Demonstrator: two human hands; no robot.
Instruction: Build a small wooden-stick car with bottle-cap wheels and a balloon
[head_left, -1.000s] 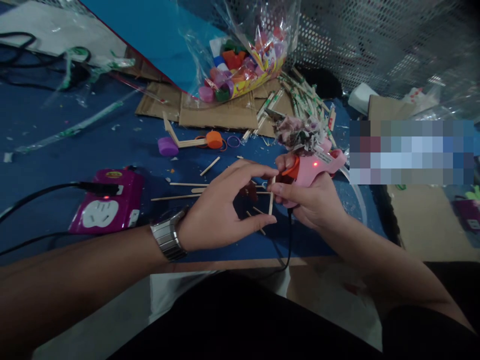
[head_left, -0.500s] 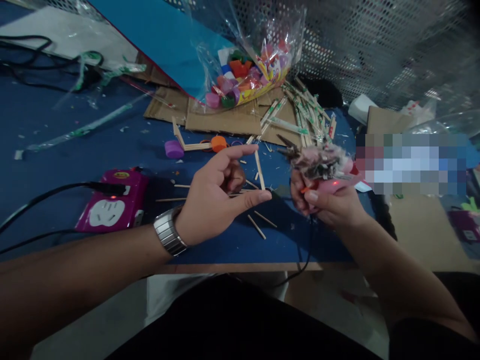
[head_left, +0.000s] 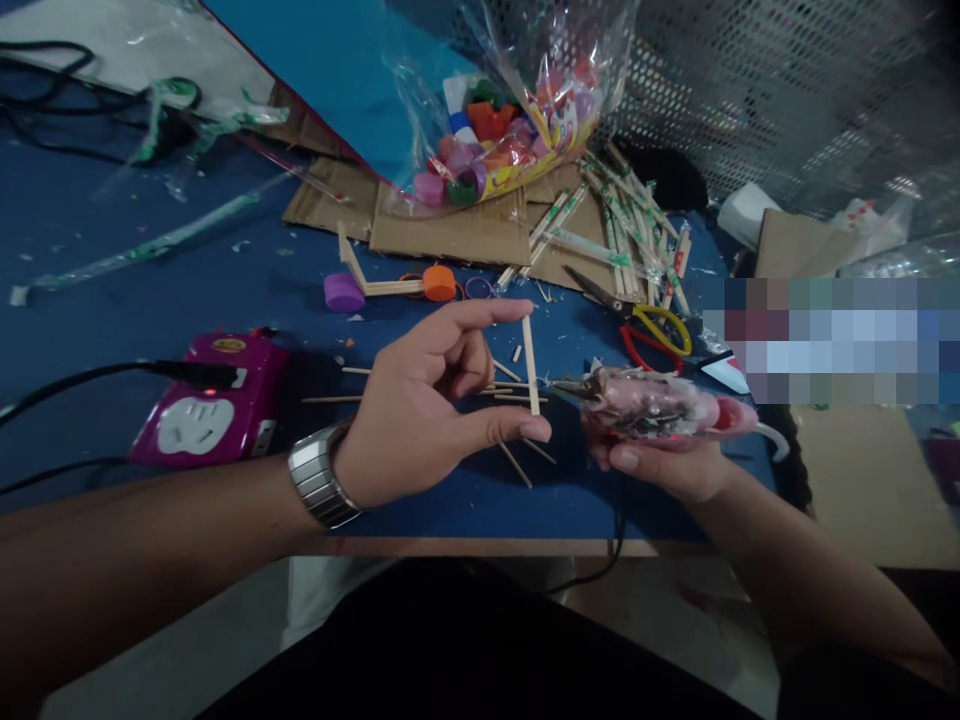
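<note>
Between the index fingertip and thumb of my left hand [head_left: 427,400] a short wooden stick [head_left: 531,365] is held upright by its two ends. My right hand [head_left: 660,465] grips a pink hot glue gun [head_left: 645,405] smeared with residue, a white glue stick poking out of its back. The gun's nozzle points left, close to the lower part of the stick. Beneath my left hand lie several loose thin sticks [head_left: 517,465]. Behind it, joined sticks [head_left: 394,288] run between a purple cap [head_left: 344,292] and an orange cap [head_left: 439,283].
Scissors [head_left: 652,335] with red and yellow handles lie behind the glue gun. A purple power socket [head_left: 210,400] with black cords sits at left. Farther back are cardboard [head_left: 450,232], a clear bag of colourful caps [head_left: 502,140] and a heap of wrapped chopsticks [head_left: 630,225].
The glue gun has turned level and its nozzle has come down and left, near the stick. The scissors behind it now show. My left hand still holds the stick.
</note>
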